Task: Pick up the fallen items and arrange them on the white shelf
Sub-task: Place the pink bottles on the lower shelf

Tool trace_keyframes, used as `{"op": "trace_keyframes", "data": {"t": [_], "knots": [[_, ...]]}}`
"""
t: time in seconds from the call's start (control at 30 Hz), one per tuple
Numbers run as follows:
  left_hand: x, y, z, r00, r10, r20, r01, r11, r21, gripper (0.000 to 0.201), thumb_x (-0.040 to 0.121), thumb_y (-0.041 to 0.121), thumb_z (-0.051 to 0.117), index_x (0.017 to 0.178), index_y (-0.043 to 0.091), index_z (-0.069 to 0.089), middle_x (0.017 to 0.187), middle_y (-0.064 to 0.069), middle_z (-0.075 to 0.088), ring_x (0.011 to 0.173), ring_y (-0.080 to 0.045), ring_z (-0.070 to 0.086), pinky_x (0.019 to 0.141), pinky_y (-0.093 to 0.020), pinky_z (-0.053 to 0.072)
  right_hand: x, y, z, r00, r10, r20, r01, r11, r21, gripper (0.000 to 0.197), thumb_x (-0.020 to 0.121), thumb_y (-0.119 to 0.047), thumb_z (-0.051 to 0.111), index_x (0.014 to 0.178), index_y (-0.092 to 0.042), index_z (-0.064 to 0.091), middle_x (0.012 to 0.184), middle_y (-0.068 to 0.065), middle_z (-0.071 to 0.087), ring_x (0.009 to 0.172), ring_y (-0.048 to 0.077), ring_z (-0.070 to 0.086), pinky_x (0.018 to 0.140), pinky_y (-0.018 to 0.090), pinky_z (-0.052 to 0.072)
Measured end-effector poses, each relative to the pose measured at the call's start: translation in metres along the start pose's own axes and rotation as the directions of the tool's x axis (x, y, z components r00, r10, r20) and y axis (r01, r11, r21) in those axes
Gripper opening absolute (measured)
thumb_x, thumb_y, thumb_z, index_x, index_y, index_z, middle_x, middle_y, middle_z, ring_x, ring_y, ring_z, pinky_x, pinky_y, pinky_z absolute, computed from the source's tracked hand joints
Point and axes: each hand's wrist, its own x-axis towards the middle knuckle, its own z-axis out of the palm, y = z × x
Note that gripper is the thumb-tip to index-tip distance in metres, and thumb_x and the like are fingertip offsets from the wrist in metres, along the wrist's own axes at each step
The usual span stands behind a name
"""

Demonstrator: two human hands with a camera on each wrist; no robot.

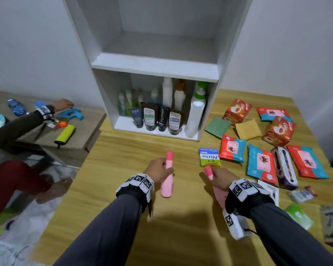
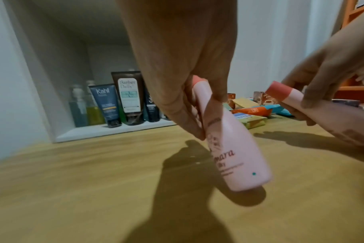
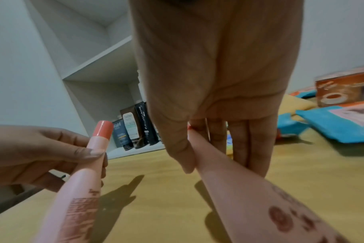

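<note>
Two pink bottles are off the table at once, one in each hand. The left hand (image 1: 159, 170) has its fingers curled round the neck of the left pink bottle (image 1: 167, 184), which tilts with its base low over the wooden table (image 1: 123, 169). The right hand (image 1: 218, 178) pinches the neck of the right pink bottle (image 1: 220, 194) just below its red cap. Both are held in front of the white shelf (image 1: 156, 64), so the pick-up looks done and the carry is in hand. Next, I judge, each bottle must be turned upright and set on the shelf; the lower compartment is already crowded with tubes (image 1: 150, 118) and bottles, while the board above it looks bare. Packets (image 1: 260, 162) lie well to the right, yet to be gathered.
</note>
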Motion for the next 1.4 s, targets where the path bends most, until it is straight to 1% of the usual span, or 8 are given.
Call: {"op": "trace_keyframes", "data": {"t": [0.23,0.37,0.5,0.6,0.7,0.83,1.17,1.4], "knots": [[0.022,-0.007,-0.109,0.996,0.077,-0.055,-0.077,0.997,0.009,0.057,0.088,0.021,0.063,0.136,0.017,0.033,0.111,-0.014,0.064,0.092,-0.024,0.063,0.078,-0.035,0.055,0.043,-0.110,-0.038,0.979,-0.149,-0.135,0.150,0.989,-0.002,0.025,0.086,-0.015,0.061,0.107,-0.009,0.050,0.115,0.015,0.059,0.100,0.026,0.057,0.077,0.027,0.041],[0.039,-0.018,-0.176,0.980,0.135,-0.148,-0.126,0.990,0.065,0.050,0.090,0.023,0.061,0.132,0.017,0.035,0.096,-0.013,0.064,0.083,-0.025,0.062,0.074,-0.035,0.052,0.069,-0.179,-0.061,0.946,-0.226,-0.231,0.253,0.963,0.096,0.035,0.087,-0.023,0.063,0.114,-0.010,0.045,0.110,0.011,0.060,0.095,0.023,0.057,0.077,0.029,0.044],[0.057,-0.027,-0.221,0.973,0.159,-0.170,-0.149,0.986,0.070,0.043,0.092,0.028,0.057,0.129,0.015,0.039,0.105,-0.016,0.063,0.096,-0.028,0.061,0.086,-0.040,0.052,0.090,-0.235,-0.083,0.904,-0.307,-0.297,0.353,0.928,0.118,0.018,0.091,-0.023,0.057,0.099,-0.012,0.045,0.096,0.006,0.056,0.085,0.020,0.054,0.073,0.028,0.037],[0.070,-0.032,-0.240,0.951,0.210,-0.228,-0.189,0.976,0.109,0.037,0.091,0.023,0.059,0.123,0.007,0.048,0.110,-0.013,0.061,0.094,-0.021,0.055,0.083,-0.029,0.044,0.107,-0.263,-0.091,0.877,-0.348,-0.332,0.397,0.914,0.090,0.016,0.089,-0.017,0.058,0.089,-0.011,0.043,0.090,0.005,0.052,0.081,0.021,0.049,0.071,0.027,0.034],[0.081,-0.040,-0.251,0.928,0.263,-0.265,-0.228,0.961,0.155,0.033,0.088,0.016,0.063,0.116,0.001,0.055,0.111,-0.016,0.055,0.095,-0.024,0.055,0.083,-0.022,0.041,0.124,-0.283,-0.093,0.857,-0.375,-0.355,0.420,0.906,0.058,0.018,0.086,-0.013,0.061,0.084,-0.010,0.043,0.090,0.006,0.048,0.082,0.021,0.045,0.071,0.027,0.032],[0.091,-0.049,-0.260,0.916,0.308,-0.255,-0.255,0.941,0.221,0.031,0.084,0.009,0.065,0.114,0.005,0.056,0.103,-0.009,0.051,0.099,-0.027,0.054,0.092,-0.034,0.044,0.140,-0.298,-0.094,0.842,-0.402,-0.359,0.446,0.894,0.044,0.015,0.084,-0.010,0.061,0.094,-0.005,0.050,0.096,0.011,0.053,0.086,0.025,0.050,0.074,0.028,0.036],[0.102,-0.041,-0.272,0.915,0.376,-0.145,-0.276,0.847,0.454,0.031,0.086,0.018,0.064,0.115,0.010,0.056,0.104,-0.009,0.059,0.094,-0.025,0.057,0.080,-0.030,0.044,0.156,-0.307,-0.098,0.846,-0.431,-0.315,0.458,0.889,0.014,0.023,0.084,-0.007,0.060,0.106,-0.005,0.053,0.102,0.016,0.062,0.093,0.029,0.060,0.075,0.029,0.045],[0.099,-0.038,-0.269,0.902,0.365,-0.230,-0.228,0.857,0.463,0.026,0.086,0.021,0.066,0.084,0.014,0.041,0.084,-0.001,0.046,0.075,-0.018,0.045,0.067,-0.026,0.034,0.160,-0.303,-0.097,0.840,-0.409,-0.356,0.439,0.898,0.003,0.023,0.083,-0.010,0.063,0.104,-0.005,0.054,0.104,0.014,0.060,0.094,0.029,0.059,0.079,0.034,0.048]]}}
